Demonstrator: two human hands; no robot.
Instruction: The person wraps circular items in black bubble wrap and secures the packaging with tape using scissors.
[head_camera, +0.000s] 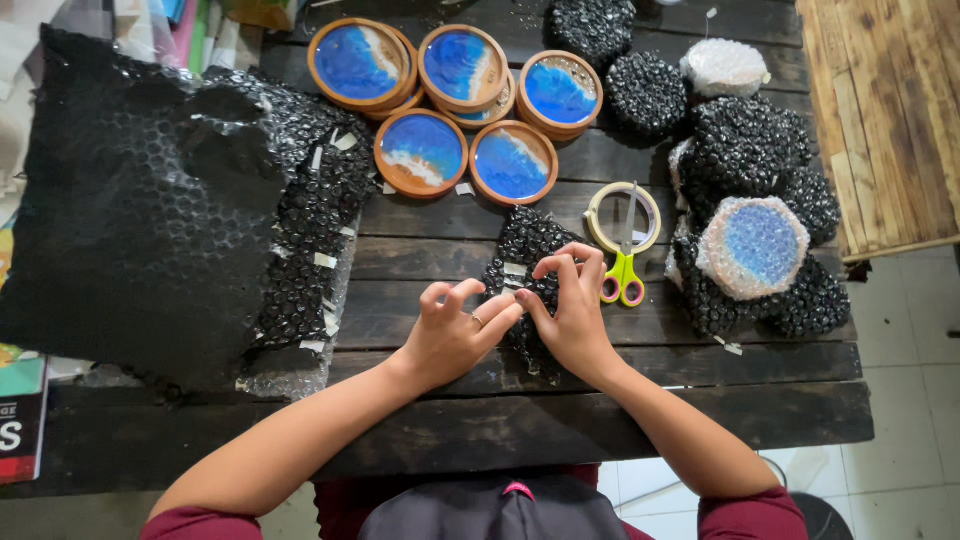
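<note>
A package wrapped in black bubble wrap (525, 248) lies on the dark wooden table (430, 440) in front of me. My left hand (455, 335) rests on its lower left side, fingers bent, with a ring on one finger. My right hand (572, 310) presses on its lower right part, fingertips curled onto the wrap near a small strip of tape. Both hands touch each other at the thumbs. The lower half of the package is hidden beneath them.
A tape roll (622, 216) with yellow-green scissors (624, 272) lies right of the package. Several round blue-and-wood coasters (422, 150) sit behind. Wrapped round bundles (755, 245) are piled at right. A large black bubble wrap sheet (150, 210) covers the left.
</note>
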